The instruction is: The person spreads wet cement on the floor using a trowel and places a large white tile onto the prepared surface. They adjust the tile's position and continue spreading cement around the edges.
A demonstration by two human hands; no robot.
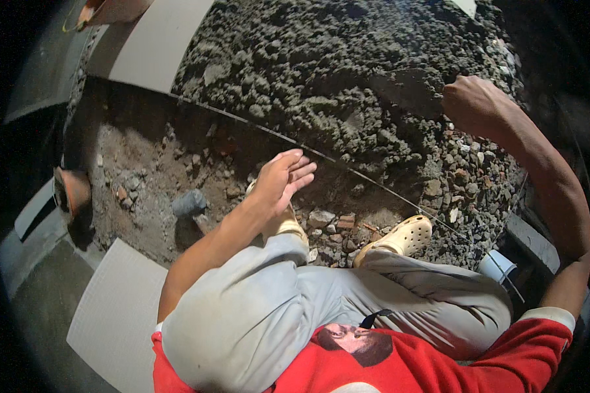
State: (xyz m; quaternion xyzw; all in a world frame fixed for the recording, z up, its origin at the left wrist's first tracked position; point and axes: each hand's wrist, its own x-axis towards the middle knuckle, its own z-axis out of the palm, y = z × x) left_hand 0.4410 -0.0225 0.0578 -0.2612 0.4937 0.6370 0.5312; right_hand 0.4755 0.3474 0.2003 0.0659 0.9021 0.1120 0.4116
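My right hand (475, 108) is closed in a fist at the right side of a bed of wet grey mortar (295, 72). From its knuckles a flat dark trowel blade (410, 90) reaches left, lying on the mortar and much the same colour; the handle is hidden in the fist. Bent at the wrist, my left hand (285, 180) hangs above my left foot with its fingers stretched and nothing in them. Just beyond those fingers a taut string (255, 126) runs slantwise along the mortar's near edge.
Light tiles (160, 46) lie at the far left, and another tile (121, 314) is beside my left leg. An orange-brown bucket (75, 193) lies left, a white container (497, 265) right. Rubble (462, 173) and a grey stone (189, 203) surround my cream clogs (403, 239).
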